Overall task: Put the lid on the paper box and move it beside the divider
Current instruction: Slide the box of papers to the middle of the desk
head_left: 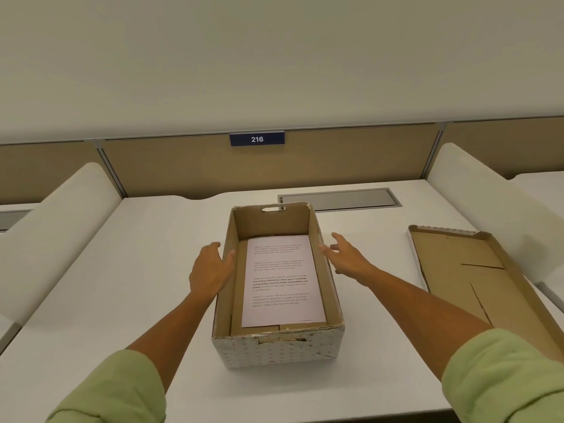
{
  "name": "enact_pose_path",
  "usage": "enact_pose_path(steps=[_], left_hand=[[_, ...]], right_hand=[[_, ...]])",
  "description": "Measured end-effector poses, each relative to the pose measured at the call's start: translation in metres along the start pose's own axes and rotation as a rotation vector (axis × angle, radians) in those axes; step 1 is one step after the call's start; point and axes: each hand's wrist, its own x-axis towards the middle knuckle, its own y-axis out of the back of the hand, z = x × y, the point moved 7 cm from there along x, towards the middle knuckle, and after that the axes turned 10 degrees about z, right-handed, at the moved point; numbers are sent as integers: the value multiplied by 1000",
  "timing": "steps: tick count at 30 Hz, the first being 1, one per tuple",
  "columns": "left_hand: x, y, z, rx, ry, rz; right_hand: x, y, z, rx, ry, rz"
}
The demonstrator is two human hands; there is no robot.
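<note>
Corrugated cardboard forms the open paper box at frame centre, standing on the white desk with a printed sheet lying flat inside; its text is too small to read. The lid lies inverted at right, well apart from the box. The left hand rests against the box's left wall, fingers spread; the right hand hovers just beside the right wall, fingers apart, clamped on nothing. Judged light and nearly empty, with thin walls that may flex; the cut-out handle in the far wall, or both long sides, offers purchase. A blue plate on the divider at upper centre reads "216".
</note>
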Motion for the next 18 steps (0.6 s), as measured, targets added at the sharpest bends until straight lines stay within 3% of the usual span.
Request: enact_pose_path(steps=[18], left_hand=[[-70,23,163,-68,-368,102]], right_hand=[[-42,167,39,-47,235,214]])
